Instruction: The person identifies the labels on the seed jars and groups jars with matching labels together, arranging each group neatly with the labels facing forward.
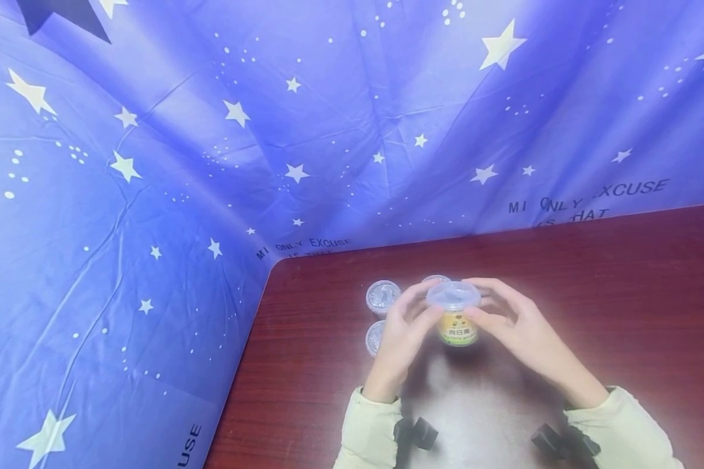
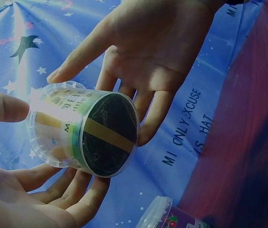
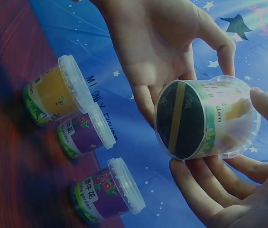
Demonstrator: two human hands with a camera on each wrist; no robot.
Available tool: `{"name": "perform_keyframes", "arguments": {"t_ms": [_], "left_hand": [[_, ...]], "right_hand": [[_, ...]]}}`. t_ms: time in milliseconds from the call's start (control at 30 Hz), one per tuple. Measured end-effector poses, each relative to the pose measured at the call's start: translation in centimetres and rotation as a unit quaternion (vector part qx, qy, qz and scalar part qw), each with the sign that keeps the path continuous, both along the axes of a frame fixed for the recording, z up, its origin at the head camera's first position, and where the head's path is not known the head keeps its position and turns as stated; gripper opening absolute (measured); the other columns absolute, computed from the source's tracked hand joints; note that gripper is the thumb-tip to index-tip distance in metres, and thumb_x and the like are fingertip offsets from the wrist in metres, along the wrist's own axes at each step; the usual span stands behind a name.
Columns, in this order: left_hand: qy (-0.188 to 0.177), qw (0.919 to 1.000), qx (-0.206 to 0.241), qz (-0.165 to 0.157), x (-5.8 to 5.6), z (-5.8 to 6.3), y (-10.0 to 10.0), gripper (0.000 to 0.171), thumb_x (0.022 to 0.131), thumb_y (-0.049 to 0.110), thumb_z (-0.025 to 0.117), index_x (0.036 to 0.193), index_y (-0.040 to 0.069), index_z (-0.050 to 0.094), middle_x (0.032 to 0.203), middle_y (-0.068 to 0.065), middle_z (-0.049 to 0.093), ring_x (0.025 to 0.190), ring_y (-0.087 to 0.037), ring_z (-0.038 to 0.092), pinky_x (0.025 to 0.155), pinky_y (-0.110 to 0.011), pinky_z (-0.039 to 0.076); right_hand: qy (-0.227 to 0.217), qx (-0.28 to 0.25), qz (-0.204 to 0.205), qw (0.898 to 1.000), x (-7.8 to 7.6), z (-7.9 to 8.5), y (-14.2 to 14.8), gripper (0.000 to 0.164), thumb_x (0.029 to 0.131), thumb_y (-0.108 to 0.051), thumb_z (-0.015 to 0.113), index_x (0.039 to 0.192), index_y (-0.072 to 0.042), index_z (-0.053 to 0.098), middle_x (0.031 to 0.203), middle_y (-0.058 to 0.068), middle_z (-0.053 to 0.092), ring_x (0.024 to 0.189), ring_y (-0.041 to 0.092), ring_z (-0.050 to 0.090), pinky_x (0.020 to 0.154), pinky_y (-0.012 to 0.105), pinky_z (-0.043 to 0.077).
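A clear plastic tub with a lid and a yellow label is held up off the table between both hands. Its label reads 向日葵. My left hand grips its left side, thumb toward me, and my right hand grips the right side the same way. From the left wrist view, the tub's base looks dark, with a yellowish strip across it. The right wrist view shows fingers curved along the tub's side. The contents are dark at the bottom.
Behind my left hand stand more lidded tubs: one with an orange-yellow label, two with purple labels, one nearer and one partly covered. The dark red wooden table meets a blue star-printed cloth at its back and left edges.
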State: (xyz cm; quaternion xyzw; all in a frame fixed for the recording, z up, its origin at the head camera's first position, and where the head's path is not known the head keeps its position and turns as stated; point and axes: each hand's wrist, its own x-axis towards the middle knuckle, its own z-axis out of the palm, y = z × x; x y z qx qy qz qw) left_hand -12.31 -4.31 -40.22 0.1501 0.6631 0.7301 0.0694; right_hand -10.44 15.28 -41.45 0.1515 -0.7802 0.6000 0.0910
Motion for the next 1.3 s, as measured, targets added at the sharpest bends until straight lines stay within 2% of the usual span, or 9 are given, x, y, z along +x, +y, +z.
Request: {"name": "perform_keyframes", "arguments": {"t_ms": [333,633,833,967,1100,1300], "left_hand": [[0.003,0.9999,-0.008,-0.006,-0.1,-0.1,-0.2,0.045,0.093,0.007,0.061,0.138,0.003,0.055,0.136,-0.016,0.059,0.120,-0.021,0.060,0.102,-0.029,0.050],[0.007,0.9997,-0.015,-0.020,-0.4,-0.2,-0.6,0.045,0.093,0.008,0.061,0.137,0.005,0.057,0.138,-0.011,0.059,0.122,-0.020,0.059,0.106,-0.032,0.047],[-0.017,0.9992,-0.023,-0.030,-0.4,-0.6,-1.4,0.047,0.092,0.010,0.064,0.139,0.009,0.056,0.137,-0.006,0.061,0.124,-0.019,0.058,0.108,-0.035,0.045],[-0.018,0.9987,-0.029,-0.039,-0.3,-1.1,-2.0,0.047,0.093,0.012,0.065,0.139,0.011,0.057,0.135,-0.006,0.062,0.125,-0.019,0.058,0.108,-0.035,0.045],[-0.014,0.9984,-0.029,-0.046,-0.2,-1.5,-2.4,0.045,0.093,0.012,0.067,0.138,0.016,0.058,0.134,-0.005,0.063,0.124,-0.021,0.058,0.107,-0.036,0.046],[-0.036,0.9969,-0.048,-0.051,-0.1,-2.2,-2.6,0.049,0.091,0.011,0.069,0.138,0.017,0.057,0.131,-0.002,0.065,0.119,-0.019,0.062,0.101,-0.033,0.051]], "right_hand": [[-0.020,0.013,0.021,0.999,0.0,-0.3,0.2,0.044,0.097,-0.013,0.063,0.140,-0.015,0.053,0.126,0.003,0.064,0.106,0.003,0.063,0.086,0.022,0.056],[-0.014,0.015,0.028,0.999,-0.2,-0.2,0.2,0.046,0.095,-0.011,0.066,0.139,-0.010,0.053,0.128,0.002,0.062,0.105,0.004,0.063,0.085,0.023,0.057],[-0.031,0.005,0.047,0.998,-0.3,-0.5,0.2,0.047,0.095,-0.013,0.066,0.140,-0.012,0.053,0.130,0.002,0.061,0.106,0.007,0.063,0.086,0.025,0.057],[-0.038,0.007,0.059,0.997,-0.4,-0.7,0.2,0.049,0.095,-0.014,0.067,0.141,-0.014,0.052,0.132,0.004,0.060,0.108,0.008,0.063,0.088,0.025,0.056],[-0.046,0.007,0.081,0.996,-0.5,-1.0,0.1,0.053,0.094,-0.015,0.068,0.143,-0.011,0.049,0.135,0.005,0.057,0.111,0.011,0.062,0.091,0.024,0.055],[-0.045,0.008,0.107,0.993,-0.6,-1.8,0.2,0.057,0.092,-0.013,0.071,0.143,-0.005,0.047,0.137,0.010,0.056,0.112,0.010,0.063,0.093,0.025,0.054]]}}
